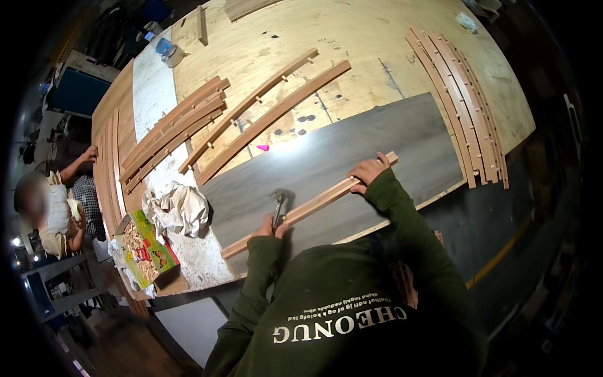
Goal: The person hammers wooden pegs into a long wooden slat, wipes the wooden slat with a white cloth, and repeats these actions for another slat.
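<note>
One wooden rail [317, 202] slants across the grey board [402, 135], its left end near the board's edge. My right hand [369, 172] clamps its fingers on it near the other end, with open board beyond, toward the curved rails [460, 103]. My left hand [269, 229] closes its fingers round the hammer [277, 212], beside the rail.

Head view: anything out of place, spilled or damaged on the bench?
Mildly odd: a small pink object lies alone beside the grey board, unlike the wooden strips around it. A crumpled pale cloth sits heaped beside the carton of dowels, looking untidy. No spill stands out.
</note>
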A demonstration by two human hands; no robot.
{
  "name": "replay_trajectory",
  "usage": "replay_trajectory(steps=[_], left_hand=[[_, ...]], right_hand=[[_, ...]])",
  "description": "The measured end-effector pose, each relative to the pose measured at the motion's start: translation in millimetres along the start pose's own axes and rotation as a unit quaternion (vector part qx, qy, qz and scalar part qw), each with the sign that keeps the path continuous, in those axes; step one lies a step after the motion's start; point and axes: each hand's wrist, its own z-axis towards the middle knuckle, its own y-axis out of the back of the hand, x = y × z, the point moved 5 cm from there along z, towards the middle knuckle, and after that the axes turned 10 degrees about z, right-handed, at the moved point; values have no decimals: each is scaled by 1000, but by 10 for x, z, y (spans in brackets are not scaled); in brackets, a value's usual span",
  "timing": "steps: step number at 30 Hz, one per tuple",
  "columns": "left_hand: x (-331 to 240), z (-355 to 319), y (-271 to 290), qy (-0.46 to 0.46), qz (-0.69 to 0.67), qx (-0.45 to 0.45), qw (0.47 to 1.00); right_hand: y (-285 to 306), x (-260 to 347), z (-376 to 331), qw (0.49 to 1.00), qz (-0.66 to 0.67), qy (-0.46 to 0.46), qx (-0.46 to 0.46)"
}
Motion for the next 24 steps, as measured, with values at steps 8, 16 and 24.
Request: replay_trajectory(steps=[8,16,24], left_hand=[[-42,-288,473,0,-191,-63,980],[19,-363,565,34,-100,-36,994],[210,-301,252,13,0,8,1000]], right_hand=[[7,32,38,1000,-2,7,-31],[-13,26,43,999,-6,19,-39],[-21,-11,49,998,10,48,-42]])
